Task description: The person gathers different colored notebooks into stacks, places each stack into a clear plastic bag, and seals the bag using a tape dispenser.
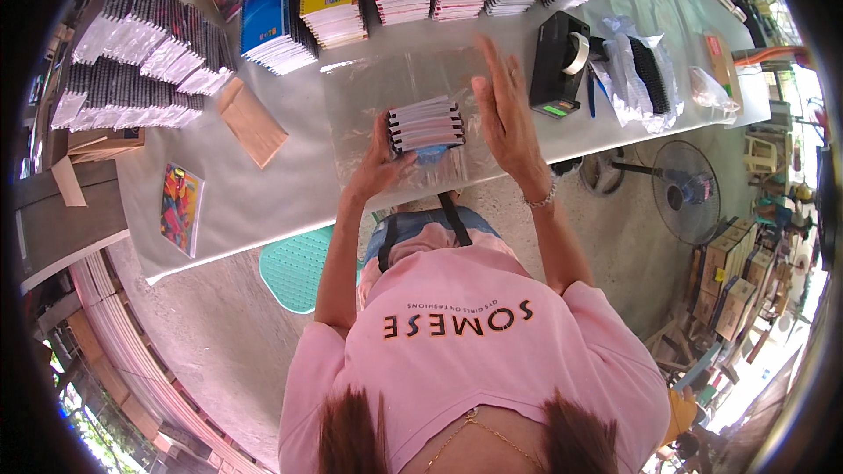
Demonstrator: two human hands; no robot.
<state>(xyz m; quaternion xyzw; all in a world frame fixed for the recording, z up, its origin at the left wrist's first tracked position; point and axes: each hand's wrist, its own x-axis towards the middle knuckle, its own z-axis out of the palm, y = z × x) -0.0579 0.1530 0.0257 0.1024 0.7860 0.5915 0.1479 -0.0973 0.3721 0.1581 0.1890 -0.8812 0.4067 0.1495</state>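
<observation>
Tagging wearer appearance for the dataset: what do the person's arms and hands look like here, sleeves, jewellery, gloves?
Both forearms are bare, no gloves on either hand. The left hand shows no rings or bands that can be made out. The right hand has a thin silvery bracelet at the wrist. Short pink T-shirt sleeves end above the elbows. No watch or markings visible.

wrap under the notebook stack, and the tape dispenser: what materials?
Wrap sheet: looks like thin clear plastic film, glossy, with wrinkles and glare. Notebook stack: paper pages, dark spiral bindings, likely wire or plastic. Tape dispenser: apparently black moulded plastic, slight sheen.
</observation>
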